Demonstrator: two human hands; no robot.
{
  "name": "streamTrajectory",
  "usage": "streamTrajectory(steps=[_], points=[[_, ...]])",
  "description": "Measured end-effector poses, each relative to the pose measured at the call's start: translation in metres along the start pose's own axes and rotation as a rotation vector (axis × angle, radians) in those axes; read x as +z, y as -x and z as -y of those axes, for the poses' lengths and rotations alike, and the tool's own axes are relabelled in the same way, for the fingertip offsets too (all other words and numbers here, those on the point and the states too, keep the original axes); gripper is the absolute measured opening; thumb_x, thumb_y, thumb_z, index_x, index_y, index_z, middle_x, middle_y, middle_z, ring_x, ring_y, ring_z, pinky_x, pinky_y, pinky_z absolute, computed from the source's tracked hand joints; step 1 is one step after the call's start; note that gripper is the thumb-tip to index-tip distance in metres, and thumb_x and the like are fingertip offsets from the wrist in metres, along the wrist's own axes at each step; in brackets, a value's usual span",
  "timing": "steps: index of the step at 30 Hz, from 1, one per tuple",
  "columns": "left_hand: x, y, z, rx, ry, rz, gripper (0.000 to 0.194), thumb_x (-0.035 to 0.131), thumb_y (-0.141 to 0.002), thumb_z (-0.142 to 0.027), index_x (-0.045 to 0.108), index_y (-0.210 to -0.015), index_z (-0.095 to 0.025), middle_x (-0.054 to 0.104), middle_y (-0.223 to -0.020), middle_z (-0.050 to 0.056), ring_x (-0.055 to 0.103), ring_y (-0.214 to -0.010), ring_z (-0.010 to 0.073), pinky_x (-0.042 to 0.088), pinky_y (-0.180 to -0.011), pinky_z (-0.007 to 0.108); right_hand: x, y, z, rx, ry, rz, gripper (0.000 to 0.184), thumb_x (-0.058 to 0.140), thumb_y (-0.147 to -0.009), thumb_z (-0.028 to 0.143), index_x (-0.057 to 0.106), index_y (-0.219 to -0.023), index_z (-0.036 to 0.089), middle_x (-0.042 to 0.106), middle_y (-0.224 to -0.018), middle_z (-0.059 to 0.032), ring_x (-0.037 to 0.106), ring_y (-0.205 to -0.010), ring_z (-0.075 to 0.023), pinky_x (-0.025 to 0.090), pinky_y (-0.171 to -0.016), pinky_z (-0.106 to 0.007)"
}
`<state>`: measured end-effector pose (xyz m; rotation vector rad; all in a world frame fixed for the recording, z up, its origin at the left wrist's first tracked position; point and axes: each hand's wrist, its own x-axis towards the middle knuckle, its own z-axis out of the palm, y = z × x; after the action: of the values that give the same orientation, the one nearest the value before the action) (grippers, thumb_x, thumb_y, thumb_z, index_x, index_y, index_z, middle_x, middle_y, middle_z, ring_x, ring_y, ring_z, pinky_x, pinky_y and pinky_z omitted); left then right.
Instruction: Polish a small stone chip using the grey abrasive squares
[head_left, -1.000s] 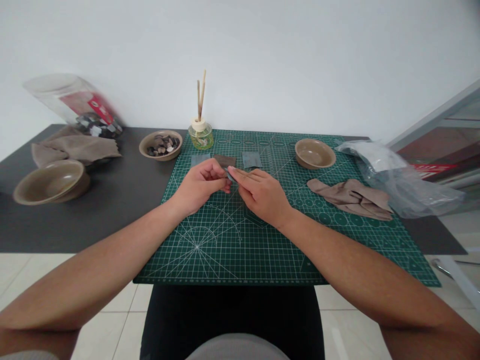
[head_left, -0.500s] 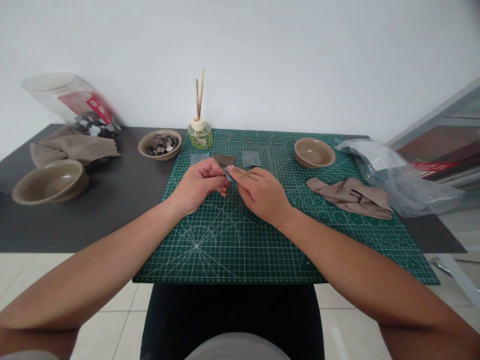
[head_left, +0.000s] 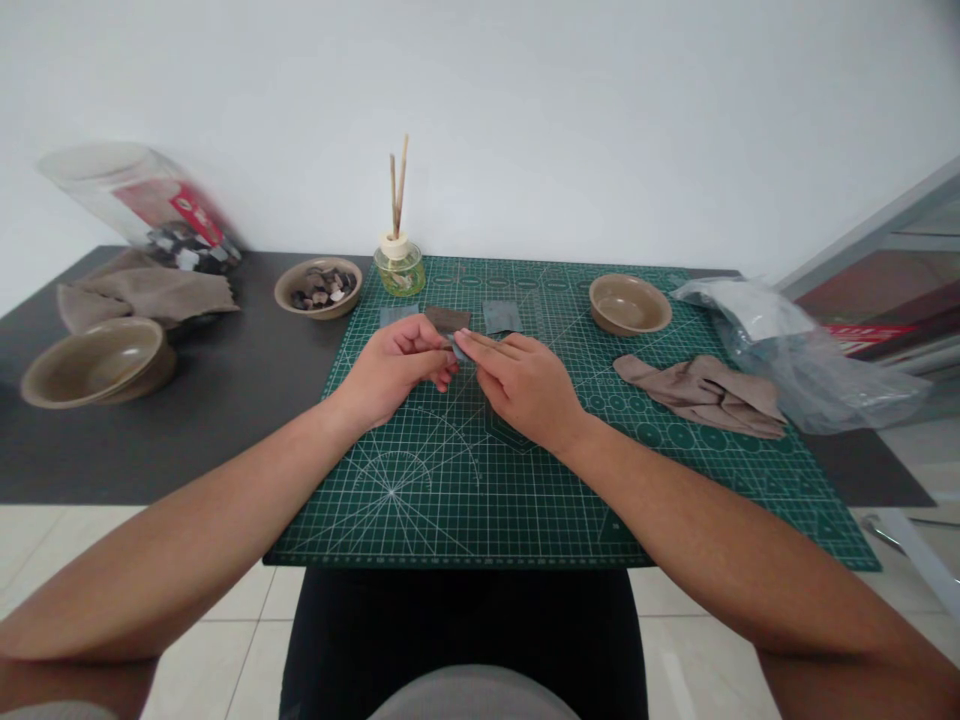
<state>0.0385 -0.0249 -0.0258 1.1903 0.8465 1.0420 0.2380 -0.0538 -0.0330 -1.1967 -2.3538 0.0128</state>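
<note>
My left hand (head_left: 397, 368) and my right hand (head_left: 526, 388) meet above the green cutting mat (head_left: 450, 510). Between the fingertips shows a small grey-blue piece of sandpaper (head_left: 457, 349), pressed under my right fingers. The left thumb and fingers are pinched at its left side; whatever small thing they hold is hidden. Just behind the hands lie a grey sandpaper square (head_left: 397, 316), a brown one (head_left: 448, 319) and another grey one (head_left: 502, 316).
A bowl of dark and pale chips (head_left: 318, 288) stands left of the reed diffuser (head_left: 400, 268). Another bowl (head_left: 97, 365), a brown cloth (head_left: 146, 290) and a tilted clear jar (head_left: 161, 205) are farther left. Rightward are a bowl (head_left: 630, 304), a crumpled cloth (head_left: 705, 393) and a plastic bag (head_left: 795, 350).
Both hands stay together around the grey-blue piece, with barely any shift of the fingers. The view has moved very slightly; the other things lie as before.
</note>
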Motion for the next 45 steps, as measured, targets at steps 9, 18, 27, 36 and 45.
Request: streamTrajectory(steps=[9, 18, 27, 36, 45], points=[[-0.0013, -0.001, -0.0012, -0.02, -0.062, 0.027, 0.024, 0.084, -0.066, -0.014, 0.061, -0.073, -0.017, 0.073, -0.062, 0.0, 0.064, -0.051, 0.0102, 0.052, -0.05, 0.019, -0.0018, -0.001, 0.0018, 0.025, -0.004, 0.012, 0.049, 0.044, -0.103, 0.013, 0.063, -0.149, 0.016, 0.068, -0.148, -0.0058, 0.069, -0.102, -0.0256, 0.055, -0.096, -0.043], [-0.0014, -0.0007, -0.0007, -0.006, -0.054, 0.013, 0.023, 0.084, -0.066, -0.015, 0.062, -0.073, -0.017, 0.073, -0.062, 0.0, 0.063, -0.051, 0.0101, 0.051, -0.049, 0.019, -0.0014, -0.0007, 0.001, 0.014, 0.003, 0.007, 0.048, 0.045, -0.104, 0.014, 0.065, -0.147, 0.018, 0.07, -0.146, -0.0054, 0.069, -0.103, -0.0252, 0.053, -0.094, -0.043], [-0.0015, -0.0006, -0.001, -0.016, -0.055, 0.003, 0.023, 0.084, -0.066, -0.014, 0.062, -0.074, -0.017, 0.073, -0.062, 0.0, 0.063, -0.05, 0.0101, 0.05, -0.048, 0.019, -0.0041, -0.0011, 0.002, 0.001, 0.052, 0.029, 0.046, 0.048, -0.104, 0.015, 0.065, -0.147, 0.018, 0.071, -0.144, -0.004, 0.068, -0.103, -0.0254, 0.051, -0.093, -0.044], [-0.0019, -0.0001, -0.0019, -0.03, -0.024, 0.001, 0.025, 0.085, -0.064, -0.014, 0.062, -0.074, -0.017, 0.073, -0.061, 0.0, 0.064, -0.048, 0.0107, 0.05, -0.047, 0.019, -0.0052, 0.0004, 0.002, -0.042, 0.106, -0.017, 0.043, 0.047, -0.105, 0.017, 0.067, -0.143, 0.017, 0.073, -0.141, -0.0026, 0.068, -0.101, -0.025, 0.05, -0.089, -0.042], [-0.0018, -0.0001, -0.0045, -0.019, -0.013, -0.036, 0.027, 0.087, -0.065, -0.016, 0.061, -0.072, -0.018, 0.073, -0.062, 0.0, 0.061, -0.046, 0.0096, 0.048, -0.047, 0.019, -0.0062, 0.0007, 0.0027, 0.012, 0.053, 0.009, 0.043, 0.048, -0.104, 0.016, 0.068, -0.142, 0.019, 0.073, -0.141, -0.0053, 0.068, -0.103, -0.0257, 0.051, -0.092, -0.043]])
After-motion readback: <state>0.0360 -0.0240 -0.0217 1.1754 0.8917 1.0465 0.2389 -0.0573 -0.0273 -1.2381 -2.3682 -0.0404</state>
